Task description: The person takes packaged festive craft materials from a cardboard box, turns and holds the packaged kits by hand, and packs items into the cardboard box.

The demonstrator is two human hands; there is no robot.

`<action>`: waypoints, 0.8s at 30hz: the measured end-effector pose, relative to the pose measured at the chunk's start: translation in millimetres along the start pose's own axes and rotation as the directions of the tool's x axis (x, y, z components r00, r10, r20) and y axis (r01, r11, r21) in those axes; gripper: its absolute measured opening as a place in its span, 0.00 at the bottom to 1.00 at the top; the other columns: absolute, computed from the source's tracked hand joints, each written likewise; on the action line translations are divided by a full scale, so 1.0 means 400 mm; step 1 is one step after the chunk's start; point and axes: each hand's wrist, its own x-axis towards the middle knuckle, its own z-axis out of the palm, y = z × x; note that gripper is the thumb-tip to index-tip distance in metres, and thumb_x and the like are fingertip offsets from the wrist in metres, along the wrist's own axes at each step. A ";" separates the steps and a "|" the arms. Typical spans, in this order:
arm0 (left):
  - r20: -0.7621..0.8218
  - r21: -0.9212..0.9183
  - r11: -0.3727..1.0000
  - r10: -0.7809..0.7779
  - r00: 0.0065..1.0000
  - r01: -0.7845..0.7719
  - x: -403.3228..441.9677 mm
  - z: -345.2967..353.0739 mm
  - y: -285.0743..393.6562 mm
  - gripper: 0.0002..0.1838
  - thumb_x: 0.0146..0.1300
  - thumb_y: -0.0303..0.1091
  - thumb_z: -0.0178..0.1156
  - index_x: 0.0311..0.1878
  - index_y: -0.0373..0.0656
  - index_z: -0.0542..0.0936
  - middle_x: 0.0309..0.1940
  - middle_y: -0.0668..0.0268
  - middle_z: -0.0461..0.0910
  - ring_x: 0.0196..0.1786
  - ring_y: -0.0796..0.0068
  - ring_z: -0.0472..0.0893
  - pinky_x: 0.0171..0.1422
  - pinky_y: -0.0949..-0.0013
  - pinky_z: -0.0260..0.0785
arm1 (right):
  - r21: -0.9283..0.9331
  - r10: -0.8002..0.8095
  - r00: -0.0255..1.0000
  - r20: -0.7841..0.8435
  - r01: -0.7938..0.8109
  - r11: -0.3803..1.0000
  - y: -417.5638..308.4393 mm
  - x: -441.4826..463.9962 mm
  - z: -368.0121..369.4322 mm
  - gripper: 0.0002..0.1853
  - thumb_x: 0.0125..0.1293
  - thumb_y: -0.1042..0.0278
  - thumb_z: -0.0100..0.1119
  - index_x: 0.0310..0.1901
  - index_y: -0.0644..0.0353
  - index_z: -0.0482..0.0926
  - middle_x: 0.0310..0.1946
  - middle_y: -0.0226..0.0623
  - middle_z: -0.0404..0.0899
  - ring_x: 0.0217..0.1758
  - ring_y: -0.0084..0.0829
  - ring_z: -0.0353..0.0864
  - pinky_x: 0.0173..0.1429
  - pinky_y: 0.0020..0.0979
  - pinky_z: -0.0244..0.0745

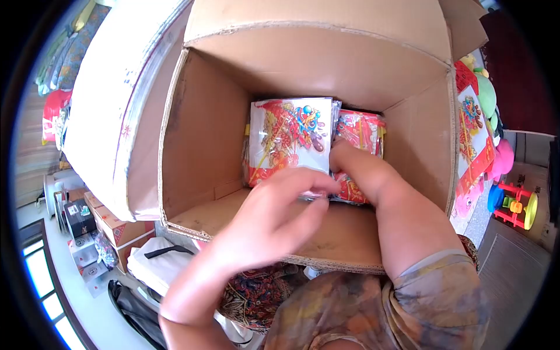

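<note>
A large cardboard box (pixel 201 131) stands open before me. Inside lie two stacks of flat, clear-wrapped packets printed in red and bright colours: a left stack (pixel 274 125) with a white-and-red top packet, and a right stack (pixel 364 131) that is mostly red. My left hand (pixel 280 210) hovers over the near edge of the left stack, slightly blurred. Its fingers are curved, the thumb stands apart from them, and nothing shows between. My right hand (pixel 341 154) reaches down at the gap between the stacks; its fingertips are hidden there.
A big white sack or bundle (pixel 108 111) stands against the box's left side. On the right are a similar printed packet (pixel 472 128) and a colourful plastic toy (pixel 516 205). Smaller cartons (pixel 114 224) and a white bag (pixel 157 259) lie at lower left.
</note>
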 end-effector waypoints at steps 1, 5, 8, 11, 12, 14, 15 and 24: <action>0.119 0.180 0.983 0.012 0.993 -0.033 0.048 -0.003 -0.035 0.11 0.54 0.26 0.47 0.39 0.35 0.74 0.39 0.56 0.75 0.44 0.61 0.74 0.51 0.64 0.64 | 0.013 0.020 0.999 -0.029 -0.019 1.000 -0.002 0.001 0.007 0.27 0.52 0.58 0.51 0.56 0.52 0.66 0.58 0.36 0.63 0.63 0.31 0.57 0.64 0.31 0.48; 0.573 0.476 0.870 -0.197 0.796 -0.128 0.154 0.058 -0.206 0.13 0.52 0.33 0.52 0.41 0.40 0.75 0.36 0.53 0.76 0.41 0.54 0.74 0.48 0.62 0.65 | 0.040 0.067 0.989 -0.129 -0.062 0.997 0.003 0.012 0.029 0.27 0.53 0.59 0.51 0.56 0.52 0.66 0.58 0.35 0.63 0.63 0.31 0.57 0.64 0.31 0.49; 0.703 0.544 0.819 -0.325 0.633 -0.184 0.202 0.100 -0.235 0.15 0.49 0.34 0.53 0.41 0.40 0.75 0.37 0.53 0.76 0.42 0.54 0.74 0.49 0.60 0.65 | 0.074 0.114 0.983 -0.146 -0.104 0.992 0.010 0.027 0.045 0.26 0.53 0.59 0.51 0.57 0.52 0.66 0.58 0.34 0.63 0.63 0.31 0.57 0.64 0.32 0.49; 0.715 0.631 0.690 -0.341 0.611 -0.354 0.264 0.155 -0.349 0.19 0.46 0.35 0.54 0.45 0.40 0.74 0.41 0.52 0.74 0.46 0.54 0.73 0.52 0.59 0.64 | 0.105 0.164 0.975 -0.150 -0.149 0.983 0.020 0.051 0.048 0.26 0.54 0.59 0.51 0.57 0.52 0.65 0.58 0.33 0.63 0.63 0.31 0.57 0.63 0.33 0.50; 0.759 0.623 0.673 -0.396 0.516 -0.399 0.285 0.195 -0.408 0.20 0.47 0.34 0.53 0.45 0.40 0.73 0.43 0.52 0.73 0.48 0.54 0.72 0.53 0.59 0.63 | 0.120 0.187 0.971 -0.147 -0.170 0.978 0.021 0.057 0.052 0.26 0.54 0.60 0.50 0.57 0.52 0.65 0.58 0.33 0.63 0.63 0.31 0.57 0.63 0.33 0.50; 0.814 0.568 0.657 -0.360 0.455 -0.496 0.303 0.212 -0.382 0.23 0.46 0.34 0.54 0.49 0.38 0.71 0.48 0.50 0.71 0.51 0.53 0.70 0.55 0.61 0.61 | 0.127 0.216 0.966 -0.142 -0.199 0.972 0.030 0.071 0.058 0.26 0.55 0.60 0.50 0.57 0.51 0.65 0.58 0.32 0.63 0.63 0.31 0.57 0.63 0.33 0.51; 0.816 0.566 0.657 -0.362 0.451 -0.498 0.303 0.223 -0.393 0.23 0.46 0.34 0.54 0.49 0.38 0.71 0.48 0.50 0.71 0.51 0.53 0.70 0.55 0.61 0.61 | 0.137 0.232 0.964 -0.133 -0.214 0.967 0.030 0.079 0.065 0.26 0.55 0.60 0.50 0.57 0.51 0.65 0.59 0.32 0.63 0.63 0.31 0.57 0.63 0.34 0.51; 0.803 0.581 0.346 -0.097 0.588 -0.737 0.232 0.259 -0.654 0.27 0.54 0.48 0.47 0.55 0.42 0.67 0.56 0.65 0.66 0.62 0.70 0.60 0.69 0.64 0.37 | 0.112 0.266 0.955 -0.131 -0.252 0.961 0.040 0.122 0.084 0.25 0.57 0.61 0.50 0.58 0.51 0.64 0.59 0.30 0.62 0.63 0.31 0.57 0.63 0.36 0.52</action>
